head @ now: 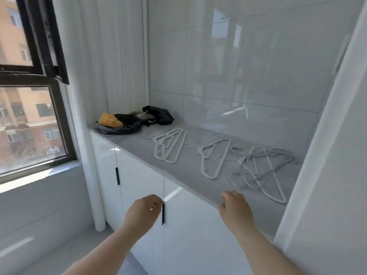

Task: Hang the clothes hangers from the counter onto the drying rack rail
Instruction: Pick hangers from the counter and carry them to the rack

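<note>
Grey clothes hangers lie flat on the grey counter (198,187) in three groups: a small stack at the left (170,145), a single hanger in the middle (213,158), and a tangled pile at the right (264,171). My right hand (234,205) hovers over the counter's front edge, fingers loosely curled and holding nothing, just short of the tangled pile. My left hand (143,210) hangs lower, in front of the white cabinet doors, fingers loosely curled and empty. No drying rack rail is in view.
Black bags and a yellow sponge-like lump (110,120) sit at the counter's far left end. White cabinet doors with black handles (163,213) stand under the counter. A glossy tiled wall backs it. A black-framed window (33,116) is at the left.
</note>
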The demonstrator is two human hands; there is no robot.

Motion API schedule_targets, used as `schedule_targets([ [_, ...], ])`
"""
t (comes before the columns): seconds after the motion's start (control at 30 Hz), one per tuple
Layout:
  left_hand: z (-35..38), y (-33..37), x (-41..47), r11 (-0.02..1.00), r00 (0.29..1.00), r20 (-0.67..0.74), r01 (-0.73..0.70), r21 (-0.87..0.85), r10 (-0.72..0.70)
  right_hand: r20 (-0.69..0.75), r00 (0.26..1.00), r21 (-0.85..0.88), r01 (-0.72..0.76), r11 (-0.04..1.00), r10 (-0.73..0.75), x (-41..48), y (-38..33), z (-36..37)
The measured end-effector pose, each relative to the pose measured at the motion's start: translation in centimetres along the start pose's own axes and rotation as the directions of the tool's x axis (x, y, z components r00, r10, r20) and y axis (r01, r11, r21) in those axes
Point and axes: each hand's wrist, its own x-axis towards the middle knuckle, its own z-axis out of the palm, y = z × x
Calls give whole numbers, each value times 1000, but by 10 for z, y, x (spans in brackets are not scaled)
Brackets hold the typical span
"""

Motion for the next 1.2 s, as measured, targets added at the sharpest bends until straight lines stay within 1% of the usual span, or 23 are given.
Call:
schedule_targets([
  [0.2, 28, 1, 44, 1000, 998, -62, 22, -8, -22, 0, 999, 27, 39, 999, -39, 23, -10, 27],
  [0.33, 36, -4, 75, 1000, 999, -36, 11, -27, -12, -3, 996, 32, 87, 996, -87, 51, -23, 40],
  [0.4, 33, -9, 94, 1000, 998, -60, 8, -28, -10, 14, 992, 40, 122, 992, -122, 70, -32, 45],
  [0.47, 26, -16, 115, 1000, 994, -107, 8, -15, -9, 40, 989, 13, 139, 990, -140, 89, -40, 50],
  [0.57, 12, -25, 152, 1000, 986, -164, 13, 18, -10, 93, 988, -16, 123, 992, -121, 110, -49, 60],
  [0.67, -1, -31, 194, 995, 983, -180, 55, 80, -40, 103, 989, -20, 113, 993, -110, 117, -49, 70],
  [0.77, -9, -34, 235, 984, 985, -161, 90, 152, -66, 95, 990, -20, 110, 994, -108, 118, -47, 74],
  [0.83, -5, -34, 257, 969, 992, -104, 95, 229, -72, 105, 990, -17, 101, 995, -99, 118, -47, 74],
  [0.93, 9, -32, 282, 929, 992, -17, 124, 348, -126, 101, 991, -3, 89, 996, -88, 118, -47, 75],
  [1.03, 23, -30, 297, 887, 988, -4, 140, 441, -154, 82, 993, 14, 85, 996, -86, 118, -46, 75],
  [1.1, 29, -31, 301, 889, 989, -17, 139, 437, -146, 79, 994, 32, 78, 996, -81, 118, -46, 75],
  [1.2, 28, -33, 306, 920, 987, -34, 160, 358, -158, 71, 995, 43, 73, 996, -76, 119, -47, 75],
])
